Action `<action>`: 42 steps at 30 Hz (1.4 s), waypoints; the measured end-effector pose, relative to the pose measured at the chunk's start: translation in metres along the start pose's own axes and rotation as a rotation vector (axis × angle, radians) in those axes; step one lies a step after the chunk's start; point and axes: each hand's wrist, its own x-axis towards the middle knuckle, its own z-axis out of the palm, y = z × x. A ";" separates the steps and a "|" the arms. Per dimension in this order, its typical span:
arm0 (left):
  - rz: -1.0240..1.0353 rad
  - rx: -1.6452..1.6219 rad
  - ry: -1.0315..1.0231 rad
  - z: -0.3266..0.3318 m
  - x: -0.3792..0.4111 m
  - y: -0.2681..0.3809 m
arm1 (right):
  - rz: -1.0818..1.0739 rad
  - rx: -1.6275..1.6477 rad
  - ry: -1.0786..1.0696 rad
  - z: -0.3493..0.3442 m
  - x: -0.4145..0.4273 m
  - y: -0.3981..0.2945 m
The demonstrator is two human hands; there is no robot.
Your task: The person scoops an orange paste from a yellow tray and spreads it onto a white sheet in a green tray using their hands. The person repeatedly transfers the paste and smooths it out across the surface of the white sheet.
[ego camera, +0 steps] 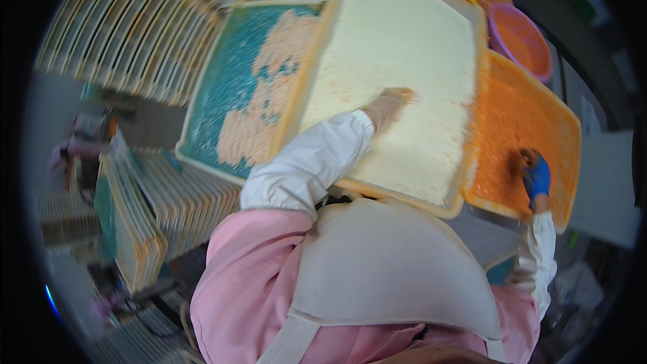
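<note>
My left hand (388, 107), blurred by motion, reaches over a yellow tray (289, 106) of white granular crumbs (399, 35). Its fingertips are at the crumbs and bear orange bits; whether they pinch something does not show. My right hand (537, 177), in a blue glove with messy brownish fingertips, is low over an orange wet mixture (505, 126) in a second yellow tray (570, 162). What those fingers hold, if anything, is too blurred to tell. White sleeve covers reach up both forearms.
Left of the crumbs lies a green-bottomed tray (217, 106) with rows of pale, crumb-coated pieces (273, 50). Stacked trays stand at the upper left (126, 25) and lower left (187, 197). A purple basin (520, 40) with orange contents sits at the upper right.
</note>
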 end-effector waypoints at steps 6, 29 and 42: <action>-0.308 -1.286 -0.147 -0.024 -0.017 0.022 | 0.044 -0.191 -0.202 0.008 0.030 -0.029; -0.919 -0.571 0.667 -0.261 -0.176 -0.141 | 0.304 0.104 -0.058 0.045 0.044 0.008; 0.356 0.498 -0.391 -0.090 -0.140 -0.015 | -0.362 0.667 -0.030 -0.043 0.073 -0.155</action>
